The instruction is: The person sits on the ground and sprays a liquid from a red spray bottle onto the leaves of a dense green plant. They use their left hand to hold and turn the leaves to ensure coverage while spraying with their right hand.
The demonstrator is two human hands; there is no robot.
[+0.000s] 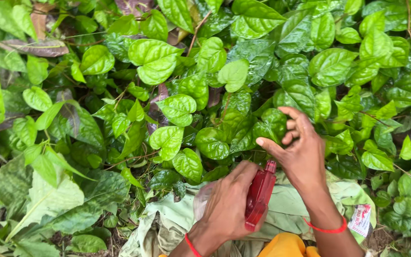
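My left hand (227, 204) is wrapped around a red plastic spray-bottle head (259, 200), whose nozzle tip points up toward the leaves. A clear bottle body (201, 202) shows dimly behind that hand. My right hand (298, 150) hovers just above and to the right of the nozzle, thumb stretched out, fingers curled loosely, holding nothing. Its fingertips sit close to a dark green leaf (272, 124) of the vine. Both wrists wear a thin red thread.
Dense heart-shaped green vine leaves (155, 59) fill the whole view. Below my hands lies a pale green cloth bag (291, 209) with a printed label (360, 220). An orange fabric (286, 245) shows at the bottom edge. Dry brown leaves (36, 46) lie top left.
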